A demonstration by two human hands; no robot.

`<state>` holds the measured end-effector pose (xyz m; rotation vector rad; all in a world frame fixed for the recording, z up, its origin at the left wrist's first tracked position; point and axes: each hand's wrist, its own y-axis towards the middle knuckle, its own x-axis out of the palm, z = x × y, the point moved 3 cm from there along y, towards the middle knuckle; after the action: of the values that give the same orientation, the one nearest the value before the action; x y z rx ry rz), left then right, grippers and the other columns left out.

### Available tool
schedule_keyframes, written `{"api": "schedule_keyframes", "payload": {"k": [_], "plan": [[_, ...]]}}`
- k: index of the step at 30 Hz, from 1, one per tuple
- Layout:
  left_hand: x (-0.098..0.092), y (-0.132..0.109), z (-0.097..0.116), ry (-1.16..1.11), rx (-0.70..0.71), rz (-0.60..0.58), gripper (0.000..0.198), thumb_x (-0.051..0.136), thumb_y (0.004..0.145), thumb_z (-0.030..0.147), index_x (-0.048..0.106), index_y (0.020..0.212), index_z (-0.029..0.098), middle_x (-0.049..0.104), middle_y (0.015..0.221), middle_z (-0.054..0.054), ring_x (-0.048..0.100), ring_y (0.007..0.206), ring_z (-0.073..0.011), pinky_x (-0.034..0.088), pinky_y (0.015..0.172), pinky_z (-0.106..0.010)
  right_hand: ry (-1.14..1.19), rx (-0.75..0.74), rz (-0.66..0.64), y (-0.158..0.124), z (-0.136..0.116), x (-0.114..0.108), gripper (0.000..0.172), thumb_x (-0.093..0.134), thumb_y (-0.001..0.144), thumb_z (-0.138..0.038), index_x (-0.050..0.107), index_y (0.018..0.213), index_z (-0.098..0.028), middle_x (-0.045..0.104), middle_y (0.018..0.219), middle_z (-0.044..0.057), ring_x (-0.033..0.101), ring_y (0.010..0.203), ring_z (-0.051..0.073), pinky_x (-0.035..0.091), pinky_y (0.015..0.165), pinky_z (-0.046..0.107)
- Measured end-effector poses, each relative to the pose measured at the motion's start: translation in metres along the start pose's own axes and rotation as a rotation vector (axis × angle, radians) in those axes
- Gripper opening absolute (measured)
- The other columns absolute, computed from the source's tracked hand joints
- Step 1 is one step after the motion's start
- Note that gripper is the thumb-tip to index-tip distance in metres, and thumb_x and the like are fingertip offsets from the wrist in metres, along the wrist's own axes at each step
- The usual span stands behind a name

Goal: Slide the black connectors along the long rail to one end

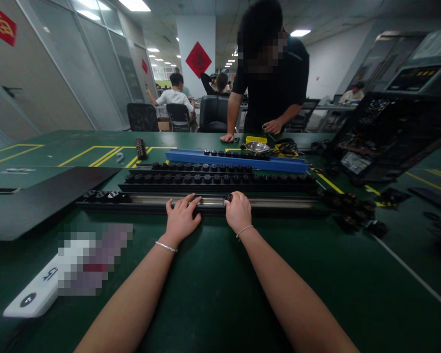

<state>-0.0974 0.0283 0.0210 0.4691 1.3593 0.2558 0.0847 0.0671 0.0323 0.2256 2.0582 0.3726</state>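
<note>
A long black rail (279, 212) with a bright metal channel lies crosswise on the green table before me. My left hand (183, 217) rests on it with fingers spread, the tips touching the channel. Beside it, the fingers of my right hand (238, 212) are curled round a small black part (228, 197) at the channel; most of that part is hidden by the hand. At the rail's left end sit a few black blocks with shiny tops (113, 194). Just behind lies a second black rail (213, 187) lined with several round black pieces.
Behind stands a blue rail (238, 161), with a metal bowl (257, 146) beyond. A person (270, 93) leans over the far edge. Loose black parts (353, 211) and an open machine case (382, 132) are right; a dark panel (40, 201) and a white device (40, 289) are left.
</note>
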Motion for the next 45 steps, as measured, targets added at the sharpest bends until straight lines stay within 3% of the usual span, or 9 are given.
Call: {"api": "schedule_keyframes", "payload": {"k": [45], "plan": [[0.0,0.0,0.0,0.006,-0.028,-0.033,0.048,0.048,0.08,0.035,0.049,0.128,0.034,0.049,0.138,-0.004,0.051,0.115,-0.0273,0.014,0.107,-0.054,-0.002,0.017,0.053,0.001,0.022,-0.007,0.029,0.047,0.086,-0.024,0.057,0.11,-0.012,0.056,0.116,0.016,0.049,0.109,0.024,0.034,0.095,0.037]]}}
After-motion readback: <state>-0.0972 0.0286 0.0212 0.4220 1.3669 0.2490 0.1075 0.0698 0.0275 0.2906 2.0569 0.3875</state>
